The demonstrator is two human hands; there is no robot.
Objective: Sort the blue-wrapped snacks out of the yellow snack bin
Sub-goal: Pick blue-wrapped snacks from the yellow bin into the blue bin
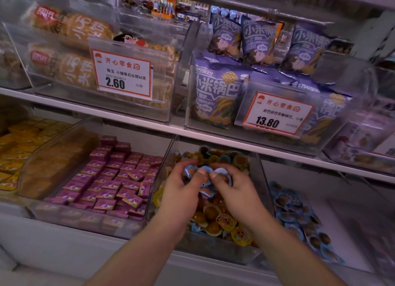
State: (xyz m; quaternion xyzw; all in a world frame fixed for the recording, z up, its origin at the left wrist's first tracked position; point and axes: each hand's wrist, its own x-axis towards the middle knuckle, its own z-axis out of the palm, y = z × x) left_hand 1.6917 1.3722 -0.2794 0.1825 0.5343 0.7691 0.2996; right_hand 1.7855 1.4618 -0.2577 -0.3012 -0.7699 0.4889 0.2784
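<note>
Both hands work inside the clear bin (259,178) on the lower shelf (320,160). This is judged to be the yellow snack bin, since most of its contents are yellow-rimmed cups (227,222) with brown filling.

The left hand (181,189) has its fingers curled round a bunch of blue snacks (205,170), thumb pressed on top. The right hand (233,185) pinches the same cluster from the other side, thumb tip just beside the left thumb. The bunch is held above the pile, near the middle of the bin. The two-handed hold appears intended to gather several small pieces at once and stop them slipping back among the yellow ones.

The blue snacks are small, flat, round-edged cups with a pale blue rim and a dark centre. They look light and slippery. Print on them is too blurred to read.

At least one more blue piece (195,227) lies among the yellow cups near the front wall, so sorting is judged incomplete.

The next bin (299,217) to the right holds only blue-rimmed cups of the same kind. It is the likely destination.

Purple boxes (111,178) fill the bin to the left.
</note>
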